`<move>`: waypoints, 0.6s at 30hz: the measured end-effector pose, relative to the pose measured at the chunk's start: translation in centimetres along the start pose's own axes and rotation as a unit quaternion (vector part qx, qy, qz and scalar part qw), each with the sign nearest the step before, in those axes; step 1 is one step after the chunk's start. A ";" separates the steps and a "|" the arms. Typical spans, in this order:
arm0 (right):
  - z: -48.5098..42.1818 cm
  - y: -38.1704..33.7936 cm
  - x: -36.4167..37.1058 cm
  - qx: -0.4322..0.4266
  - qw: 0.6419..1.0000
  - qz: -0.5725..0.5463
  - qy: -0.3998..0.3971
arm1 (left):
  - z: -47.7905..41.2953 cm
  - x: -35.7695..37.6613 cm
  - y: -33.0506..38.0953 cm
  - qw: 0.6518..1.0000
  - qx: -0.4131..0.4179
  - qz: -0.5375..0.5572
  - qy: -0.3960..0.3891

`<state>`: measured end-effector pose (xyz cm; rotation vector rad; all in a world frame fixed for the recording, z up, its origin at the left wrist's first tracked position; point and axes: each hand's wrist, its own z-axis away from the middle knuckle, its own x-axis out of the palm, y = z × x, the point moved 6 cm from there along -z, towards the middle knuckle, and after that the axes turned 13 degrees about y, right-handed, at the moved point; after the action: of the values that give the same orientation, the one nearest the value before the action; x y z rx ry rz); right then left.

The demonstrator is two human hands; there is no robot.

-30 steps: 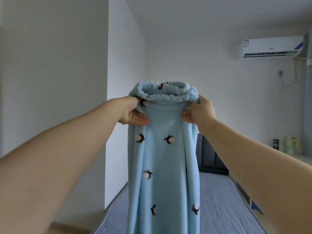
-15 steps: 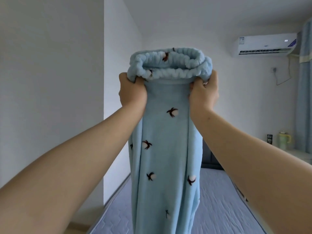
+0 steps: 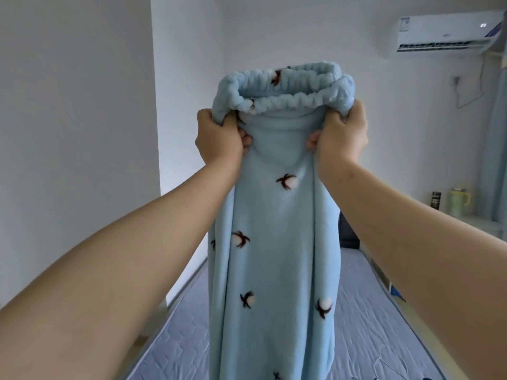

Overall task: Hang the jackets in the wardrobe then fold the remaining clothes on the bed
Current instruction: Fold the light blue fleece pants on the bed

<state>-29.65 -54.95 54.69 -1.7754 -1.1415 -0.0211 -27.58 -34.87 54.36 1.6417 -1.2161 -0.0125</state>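
Light blue fleece trousers (image 3: 274, 242) with small dark and white cotton-boll prints hang straight down in front of me, held up at arm's length. The ruffled elastic waistband (image 3: 285, 86) is at the top, open like a ring. My left hand (image 3: 219, 138) grips the left side of the waistband, fingers curled into the fabric. On the right side, my right hand (image 3: 340, 133) grips it the same way. The lower legs run out of view at the bottom, above the bed (image 3: 370, 325).
The bed's blue-grey quilted mattress stretches ahead, with a dark headboard (image 3: 347, 231) behind the trousers. White walls stand left and ahead. An air conditioner (image 3: 441, 31) hangs top right. A green kettle (image 3: 458, 201) and a dark can (image 3: 435, 200) stand on a ledge at right.
Both hands lifted the trousers higher and closed into fists on the waistband half a second ago. Since then they have spread slightly apart, widening the waistband opening.
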 end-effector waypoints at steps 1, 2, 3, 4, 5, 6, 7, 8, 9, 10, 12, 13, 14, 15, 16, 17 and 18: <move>-0.1 1.8 0.6 0.012 1.000 0.014 -0.004 | -0.6 0.1 -2.0 1.000 -0.019 -0.018 -0.008; -0.1 3.9 1.2 0.023 0.999 0.029 -0.008 | -1.2 0.2 -4.4 0.999 -0.039 -0.031 -0.014; -0.1 6.6 1.9 0.035 0.998 0.047 -0.010 | -2.0 0.2 -7.2 0.997 -0.062 -0.047 -0.018; 0.1 9.1 2.4 0.045 0.997 0.065 -0.013 | -2.7 0.0 -10.1 0.994 -0.081 -0.063 -0.021; 0.2 11.7 2.8 0.059 0.994 0.085 -0.018 | -3.2 -0.3 -12.9 0.991 -0.104 -0.080 -0.024; 0.4 14.9 3.6 0.074 0.991 0.105 -0.025 | -4.0 -0.5 -16.3 0.987 -0.128 -0.095 -0.029; 0.6 18.0 4.3 0.090 0.987 0.128 -0.031 | -4.6 -0.8 -19.3 0.982 -0.152 -0.109 -0.034; 1.0 21.4 4.9 0.106 0.982 0.153 -0.035 | -5.1 -1.2 -22.8 0.975 -0.177 -0.127 -0.042; 1.4 24.6 5.3 0.120 0.976 0.178 -0.036 | -5.5 -1.6 -26.0 0.967 -0.201 -0.147 -0.046; 1.9 28.0 5.7 0.131 0.970 0.201 -0.039 | -6.0 -2.0 -29.3 0.961 -0.219 -0.162 -0.053; 2.6 33.8 6.0 0.154 0.957 0.241 -0.056 | -6.7 -2.6 -35.2 0.945 -0.258 -0.189 -0.066; 2.9 36.7 6.2 0.171 0.947 0.262 -0.071 | -7.1 -2.8 -38.3 0.932 -0.286 -0.208 -0.079; 3.6 40.5 6.6 0.195 0.934 0.283 -0.095 | -7.4 -3.0 -42.1 0.912 -0.324 -0.229 -0.104; 4.3 44.0 6.9 0.219 0.918 0.301 -0.134 | -7.3 -3.1 -45.7 0.886 -0.371 -0.240 -0.141; 5.1 46.8 7.2 0.239 0.897 0.322 -0.186 | -7.0 -3.3 -48.9 0.854 -0.414 -0.251 -0.189; 6.0 49.9 7.2 0.258 0.875 0.341 -0.226 | -6.4 -3.7 -51.8 0.823 -0.450 -0.258 -0.232; 6.9 52.2 7.1 0.279 0.857 0.356 -0.246 | -5.8 -4.3 -54.2 0.797 -0.475 -0.268 -0.259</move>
<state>7.58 -48.78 17.34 -1.5843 -0.6406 1.1517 10.85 -31.03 15.65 0.9994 -0.8172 -1.3004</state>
